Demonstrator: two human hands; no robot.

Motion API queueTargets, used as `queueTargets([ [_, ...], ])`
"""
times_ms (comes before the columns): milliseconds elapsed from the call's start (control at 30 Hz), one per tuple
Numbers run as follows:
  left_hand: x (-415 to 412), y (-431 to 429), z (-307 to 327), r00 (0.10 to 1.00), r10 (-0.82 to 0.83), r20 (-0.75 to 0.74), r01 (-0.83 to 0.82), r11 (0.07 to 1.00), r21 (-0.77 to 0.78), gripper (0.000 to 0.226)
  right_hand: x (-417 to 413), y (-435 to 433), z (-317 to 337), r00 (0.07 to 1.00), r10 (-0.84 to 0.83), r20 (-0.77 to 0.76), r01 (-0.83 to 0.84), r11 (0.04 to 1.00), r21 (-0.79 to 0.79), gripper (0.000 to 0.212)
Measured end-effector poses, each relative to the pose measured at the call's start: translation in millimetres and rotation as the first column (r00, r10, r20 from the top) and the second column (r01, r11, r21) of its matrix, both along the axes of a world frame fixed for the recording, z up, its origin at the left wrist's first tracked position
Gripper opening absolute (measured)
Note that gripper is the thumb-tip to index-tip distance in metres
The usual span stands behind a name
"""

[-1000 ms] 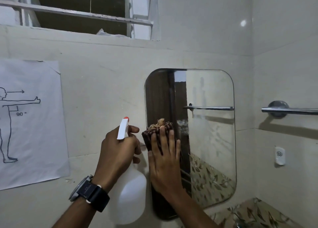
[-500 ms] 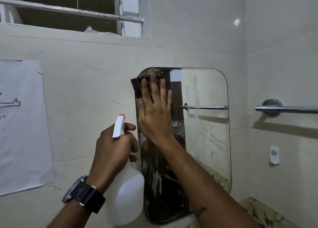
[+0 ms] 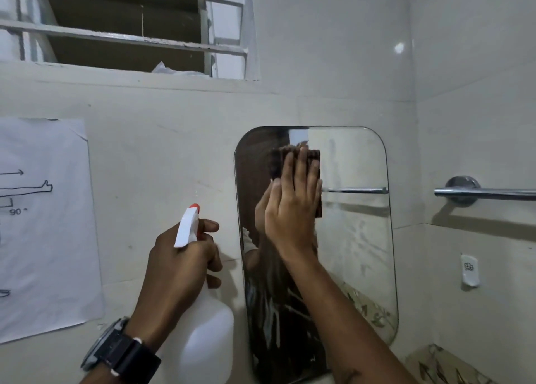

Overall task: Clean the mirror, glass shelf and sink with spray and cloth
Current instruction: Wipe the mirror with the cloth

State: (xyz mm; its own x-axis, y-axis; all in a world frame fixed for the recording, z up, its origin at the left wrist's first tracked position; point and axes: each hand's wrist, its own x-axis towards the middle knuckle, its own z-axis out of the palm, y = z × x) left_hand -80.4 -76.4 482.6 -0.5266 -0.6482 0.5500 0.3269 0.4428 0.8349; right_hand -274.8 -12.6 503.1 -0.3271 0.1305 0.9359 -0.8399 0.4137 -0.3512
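— On the wall at far left, what hangs there?
— A paper sheet [image 3: 43, 238] with a line drawing of an outstretched arm and "90°". Above it is a barred window [image 3: 130, 38].
— And the left hand?
— The left hand [image 3: 177, 270], a black wristwatch [image 3: 121, 351] on its wrist, is curled round the neck of a white spray bottle [image 3: 206, 337]. The bottle's red tip points up at the wall, just left of the mirror.
— Where is the cloth?
— The dark brown cloth [image 3: 315, 159] lies flat against the upper part of the mirror [image 3: 362, 253]. The right hand [image 3: 293, 206] presses it there, fingers straight and laid over it.
— The glass itself?
— Streaked and smeared across its right half.
— Further right?
— A chrome towel rail [image 3: 490, 193] is on the side wall, with a small white plastic hook [image 3: 469, 270] below it.
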Motion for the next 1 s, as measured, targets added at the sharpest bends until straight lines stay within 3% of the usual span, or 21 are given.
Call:
queueTargets([
  [100,-2,-1,2,1.0,0.006,-0.007,-0.006,1.0,0.008,0.044,9,-15,38,0.994,0.039,-0.102,-0.033,0.998,0.061,0.062],
  [200,-5,1,3,1.0,0.0,-0.014,0.0,1.0,-0.007,0.043,3,-11,6,0.97,0.058,-0.237,-0.016,0.984,0.177,0.064],
  [300,-5,5,6,0.999,-0.018,-0.028,0.017,1.0,-0.016,0.039,-8,1,-11,0.981,0.051,-0.187,-0.031,0.994,0.107,0.062],
  [400,-8,4,11,1.0,-0.021,-0.021,0.021,1.0,-0.002,0.038,-1,-9,26,0.991,0.063,-0.114,-0.063,0.998,0.001,0.061],
  [567,-19,10,23,1.0,-0.014,-0.01,0.013,0.998,-0.063,0.044,-11,-10,-3,0.941,0.088,-0.327,-0.008,0.971,0.238,0.065],
  [667,-22,16,29,1.0,-0.009,0.004,0.01,0.997,-0.072,0.054,-29,15,-15,0.974,0.06,-0.218,-0.025,0.987,0.159,0.063],
  [733,-24,17,31,1.0,-0.026,0.013,0.027,0.996,-0.084,0.055,-32,23,13,0.994,0.071,-0.086,-0.069,0.997,0.022,0.059],
  [800,-26,18,33,0.999,-0.039,0.016,0.041,0.994,-0.103,0.052,-30,21,40,0.995,0.087,-0.055,-0.088,0.996,-0.015,0.059],
  [933,-33,19,36,0.997,-0.071,-0.035,0.069,0.995,-0.075,0.05,-39,29,14,0.952,0.143,-0.272,-0.078,0.969,0.236,0.064],
  [1000,-36,21,35,0.995,-0.097,-0.038,0.095,0.994,-0.051,0.05,-62,47,-17,0.944,0.157,-0.291,-0.064,0.95,0.306,0.064],
])
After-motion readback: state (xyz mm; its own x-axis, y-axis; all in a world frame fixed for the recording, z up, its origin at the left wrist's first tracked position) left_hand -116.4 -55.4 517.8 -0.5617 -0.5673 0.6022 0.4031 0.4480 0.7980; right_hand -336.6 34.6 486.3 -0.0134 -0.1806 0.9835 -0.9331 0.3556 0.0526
